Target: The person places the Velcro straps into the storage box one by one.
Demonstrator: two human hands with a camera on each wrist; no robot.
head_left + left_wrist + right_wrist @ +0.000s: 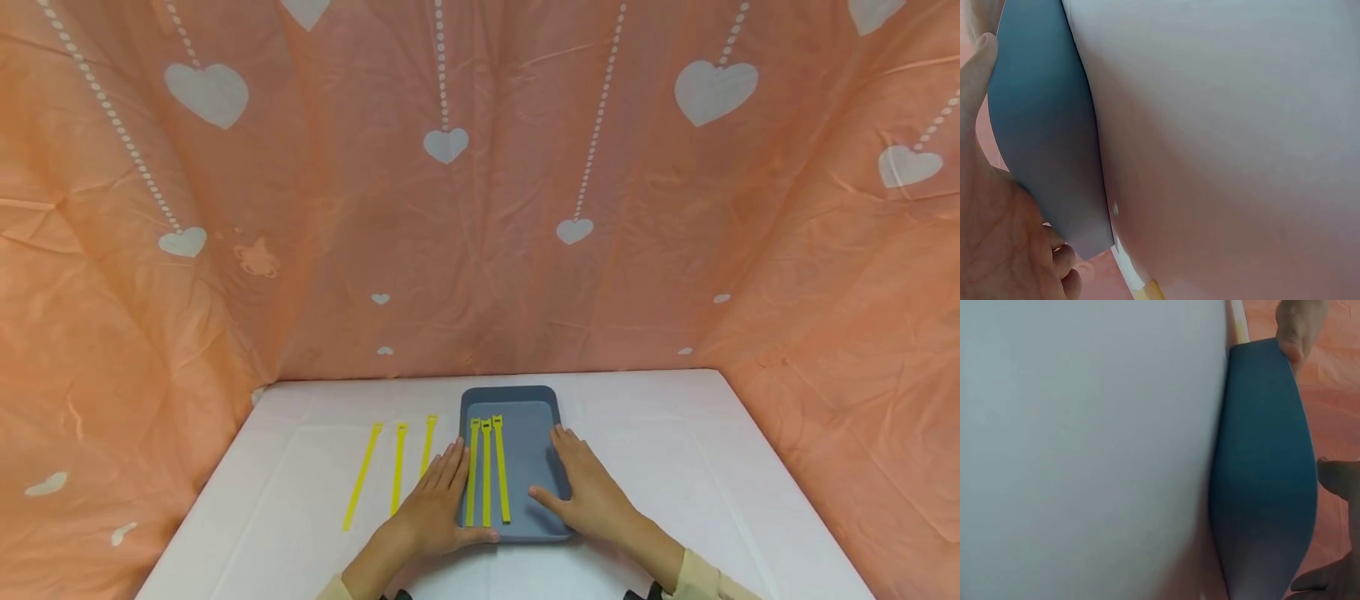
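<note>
A blue-grey tray [534,450] lies lengthwise on the white table. Inside it, along the left side, are three yellow hook-and-loop cable ties [487,475], side by side with their slotted heads at the far end. My left hand [435,508] rests against the tray's left side, fingers straight, thumb along the near left corner. On the opposite side, my right hand [592,492] has its fingers extended at the right rim and its thumb reaching over the inside. Both wrist views show the tray's outer wall [1047,119] with the hands beside it.
Left of the tray, three more yellow cable ties [363,475] lie spaced apart on the white table [675,467]; my left hand partly covers the nearest one. An orange cloth [495,275] with white hearts hangs around the table's back and sides.
</note>
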